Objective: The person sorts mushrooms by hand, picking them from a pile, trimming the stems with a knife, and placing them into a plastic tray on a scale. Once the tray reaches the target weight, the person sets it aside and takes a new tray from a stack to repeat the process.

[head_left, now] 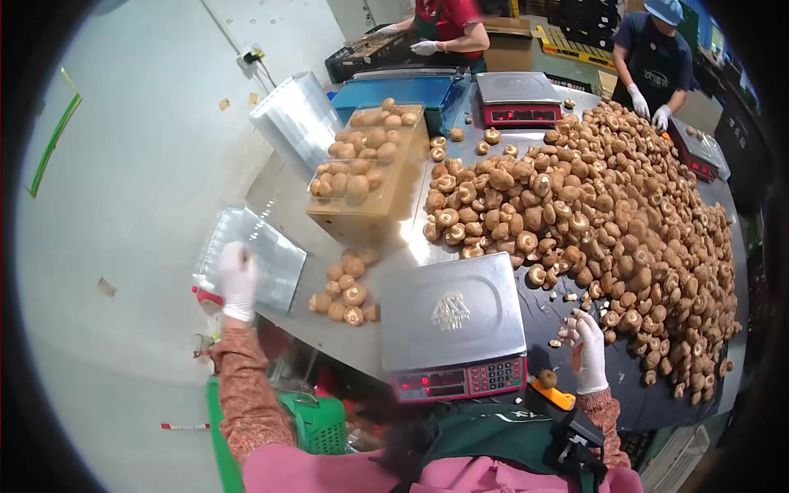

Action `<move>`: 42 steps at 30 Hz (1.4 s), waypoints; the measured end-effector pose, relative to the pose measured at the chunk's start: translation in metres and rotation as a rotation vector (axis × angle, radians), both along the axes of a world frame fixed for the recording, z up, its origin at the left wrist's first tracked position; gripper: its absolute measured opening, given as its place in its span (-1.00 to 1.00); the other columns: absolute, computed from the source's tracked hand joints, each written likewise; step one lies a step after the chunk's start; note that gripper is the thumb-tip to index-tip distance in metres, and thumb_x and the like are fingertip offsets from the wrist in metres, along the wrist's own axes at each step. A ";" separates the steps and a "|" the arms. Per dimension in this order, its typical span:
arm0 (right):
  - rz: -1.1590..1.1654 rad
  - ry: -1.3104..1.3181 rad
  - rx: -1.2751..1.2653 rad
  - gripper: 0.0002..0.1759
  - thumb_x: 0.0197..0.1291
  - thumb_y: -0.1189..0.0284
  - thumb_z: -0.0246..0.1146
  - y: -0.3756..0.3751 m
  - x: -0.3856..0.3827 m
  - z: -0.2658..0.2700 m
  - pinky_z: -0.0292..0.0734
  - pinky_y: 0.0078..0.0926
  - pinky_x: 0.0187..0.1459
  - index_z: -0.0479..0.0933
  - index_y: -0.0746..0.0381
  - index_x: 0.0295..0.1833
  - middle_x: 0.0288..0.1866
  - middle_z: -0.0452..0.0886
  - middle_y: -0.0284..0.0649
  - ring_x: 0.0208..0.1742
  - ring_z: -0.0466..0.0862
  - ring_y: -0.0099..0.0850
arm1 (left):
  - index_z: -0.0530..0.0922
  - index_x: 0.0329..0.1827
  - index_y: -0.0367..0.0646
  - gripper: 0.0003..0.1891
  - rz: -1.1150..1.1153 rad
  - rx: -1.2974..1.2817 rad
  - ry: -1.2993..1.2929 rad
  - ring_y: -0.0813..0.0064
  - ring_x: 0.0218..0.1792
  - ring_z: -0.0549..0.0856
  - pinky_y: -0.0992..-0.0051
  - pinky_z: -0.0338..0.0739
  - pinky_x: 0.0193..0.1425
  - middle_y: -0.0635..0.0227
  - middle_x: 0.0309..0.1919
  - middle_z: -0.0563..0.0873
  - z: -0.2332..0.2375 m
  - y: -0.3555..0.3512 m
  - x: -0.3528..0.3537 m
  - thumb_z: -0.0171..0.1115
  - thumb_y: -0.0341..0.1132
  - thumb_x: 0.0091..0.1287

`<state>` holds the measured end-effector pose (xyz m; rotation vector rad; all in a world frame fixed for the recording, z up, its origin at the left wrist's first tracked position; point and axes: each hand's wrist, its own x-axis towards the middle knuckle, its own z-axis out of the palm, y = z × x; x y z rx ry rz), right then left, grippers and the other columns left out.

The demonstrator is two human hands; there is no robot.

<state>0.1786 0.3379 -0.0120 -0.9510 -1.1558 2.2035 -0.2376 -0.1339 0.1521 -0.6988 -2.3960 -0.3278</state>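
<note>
My left hand [238, 283], in a white glove, is raised at the clear plastic trays [275, 267] on the table's left edge. Its fingers look closed, but what they hold, if anything, is hard to make out. My right hand [585, 353], also gloved, has curled fingers beside the large heap of brown mushrooms [608, 214]. Something orange shows against its palm, too small to name. Close by lie an orange-handled tool [556, 396] and a single mushroom [546, 378]. Between my hands stands a silver-topped scale [454, 308].
Mushroom-filled clear trays [359, 179] rest on a cardboard box [357, 222], with loose mushrooms [343, 287] in front. A tall stack of clear trays [297, 119] leans behind. Another scale [516, 94] stands farther back. Two co-workers [653, 57] [448, 29] stand across the table. A green basket [316, 423] sits below.
</note>
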 end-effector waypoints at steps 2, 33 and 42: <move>0.022 0.005 0.023 -0.65 0.48 0.39 0.13 0.005 0.009 -0.016 0.62 -0.56 -0.20 0.47 0.33 0.26 -0.12 0.65 -0.29 -0.25 0.71 -0.48 | 0.57 -0.22 -0.19 -0.88 -0.202 0.157 -0.116 0.02 -0.24 0.64 0.19 0.53 -0.14 0.11 -0.32 0.63 0.002 0.076 0.047 0.30 -0.46 0.21; -0.170 -0.209 0.093 -0.70 0.54 0.36 0.10 -0.026 0.106 -0.003 0.61 -0.52 -0.23 0.51 0.33 0.19 -0.18 0.69 -0.26 -0.30 0.71 -0.45 | 0.44 -0.27 -0.14 -0.80 -0.879 0.722 -0.787 0.67 -0.39 0.51 0.54 0.49 -0.28 0.52 -0.42 0.52 -0.055 0.403 0.037 0.33 -0.33 0.38; 0.009 -0.167 0.107 -0.70 0.54 0.38 0.10 -0.024 0.083 -0.002 0.60 -0.55 -0.22 0.49 0.36 0.19 -0.17 0.70 -0.22 -0.29 0.72 -0.46 | 0.50 -0.27 -0.16 -0.83 -0.851 0.336 -0.625 0.05 -0.34 0.66 0.22 0.55 -0.25 0.14 -0.36 0.62 -0.085 0.257 0.177 0.33 -0.32 0.30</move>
